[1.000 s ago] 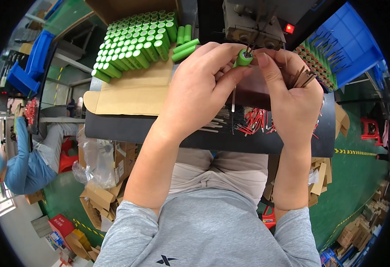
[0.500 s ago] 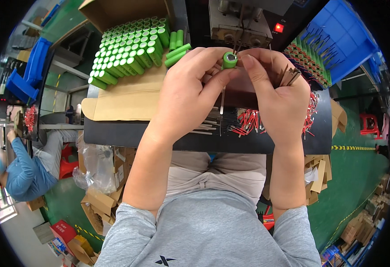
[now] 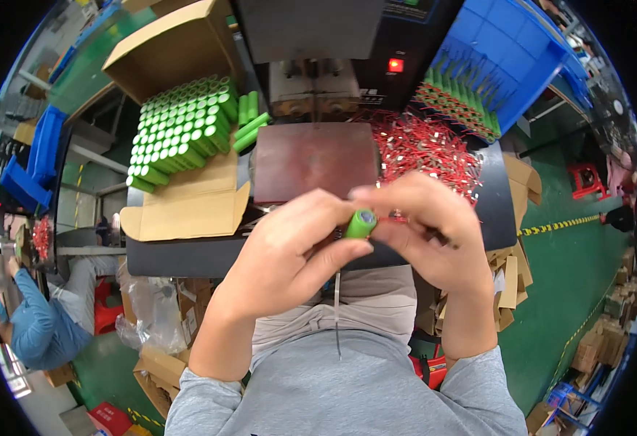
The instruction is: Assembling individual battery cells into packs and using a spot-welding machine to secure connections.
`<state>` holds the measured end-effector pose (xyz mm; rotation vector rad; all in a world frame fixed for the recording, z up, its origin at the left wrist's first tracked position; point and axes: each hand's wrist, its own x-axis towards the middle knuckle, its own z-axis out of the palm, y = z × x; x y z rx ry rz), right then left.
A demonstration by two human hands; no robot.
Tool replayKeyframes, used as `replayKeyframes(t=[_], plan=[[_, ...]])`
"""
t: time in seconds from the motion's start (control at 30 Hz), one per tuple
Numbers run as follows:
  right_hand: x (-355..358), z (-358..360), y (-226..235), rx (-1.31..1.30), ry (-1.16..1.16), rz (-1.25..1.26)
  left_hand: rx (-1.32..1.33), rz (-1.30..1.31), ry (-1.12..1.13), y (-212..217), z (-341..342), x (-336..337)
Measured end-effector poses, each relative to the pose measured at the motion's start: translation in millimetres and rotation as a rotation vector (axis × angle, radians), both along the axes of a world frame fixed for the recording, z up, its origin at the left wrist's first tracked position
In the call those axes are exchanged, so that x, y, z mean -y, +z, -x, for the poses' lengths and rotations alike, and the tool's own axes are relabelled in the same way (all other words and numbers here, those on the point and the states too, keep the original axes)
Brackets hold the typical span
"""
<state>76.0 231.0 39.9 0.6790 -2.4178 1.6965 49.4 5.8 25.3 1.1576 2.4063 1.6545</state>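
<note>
Just above the near edge of the black bench, my left hand [image 3: 278, 251] grips a green cylindrical battery cell [image 3: 361, 225] between thumb and fingers. The cell's round metal end is tilted up. A thin metal strip [image 3: 337, 305] hangs down below the cell, in front of my trousers. My right hand [image 3: 435, 225] is beside the cell, its thumb and forefinger curled in close to the cell's end. Something dark shows in that palm, but blur hides what it is.
A spot welding machine [image 3: 315, 91] with a lit red switch [image 3: 395, 65] stands behind a brown plate [image 3: 315, 163]. Upright green cells [image 3: 180, 134] fill a cardboard box [image 3: 187, 211] at left. Red-wired parts [image 3: 431, 149] and a blue bin [image 3: 511, 43] are at right; a seated person [image 3: 46, 312] is far left.
Both hands have come down and toward me with the cell, away from the welding machine. The brown plate and the pile of red-wired parts now show more fully.
</note>
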Motion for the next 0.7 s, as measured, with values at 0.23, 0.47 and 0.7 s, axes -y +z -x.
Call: replayKeyframes(t=[0.23, 0.47, 0.7], plan=[[-57.8, -13.3, -8.3, 0.049, 0.162, 0.052, 0.763, -0.26, -0.175, -19.6, -23.3, -18.1], [-139.5, 19.0, -50.5, -0.095, -0.946, 0.121, 0.407, -0.031, 0.069, -73.2, -34.1, -41.0], [-178.7, 72.2, -80.8, -0.344, -0.963, -0.515, 0.264, 0.04, 0.084, -71.5, -36.8, -42.6]])
